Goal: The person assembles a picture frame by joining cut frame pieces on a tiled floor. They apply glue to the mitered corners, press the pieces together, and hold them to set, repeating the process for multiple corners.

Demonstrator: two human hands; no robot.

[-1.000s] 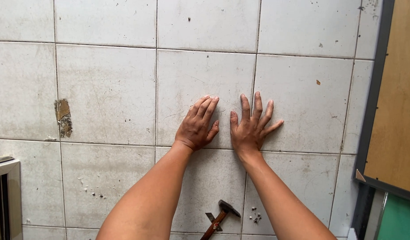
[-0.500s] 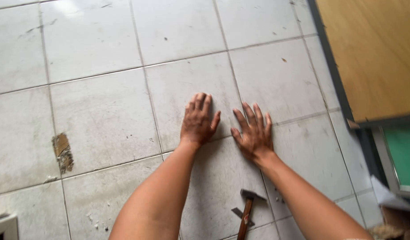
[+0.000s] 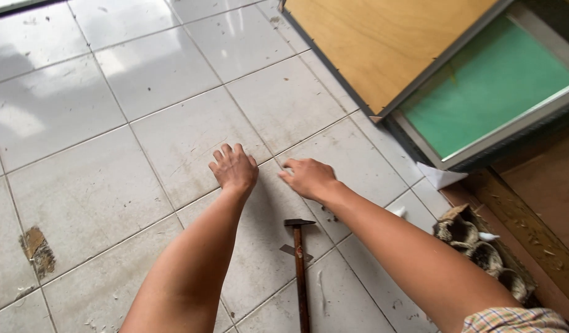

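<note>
My left hand (image 3: 234, 168) rests palm down on a dirty white floor tile (image 3: 192, 145), fingers spread a little. My right hand (image 3: 308, 177) lies just to its right on the same row of tiles, fingers curled inward toward the grout line, holding nothing. Between my forearms, closer to me, a hammer (image 3: 299, 265) with a dark head and reddish-brown handle lies on the floor, head pointing away from me. A small flat metal piece lies beside its handle.
A wooden board (image 3: 383, 43) and a green panel in a grey frame (image 3: 488, 86) lie at the upper right. A brown chipped patch (image 3: 36, 250) marks the floor at left. Crumpled dusty gloves or rags (image 3: 476, 243) sit at the right beside a brown surface.
The view has swung right and tilted, bringing the board and green panel into sight. My right hand's fingers have curled from flat and spread. Both hands stay on the tiles.
</note>
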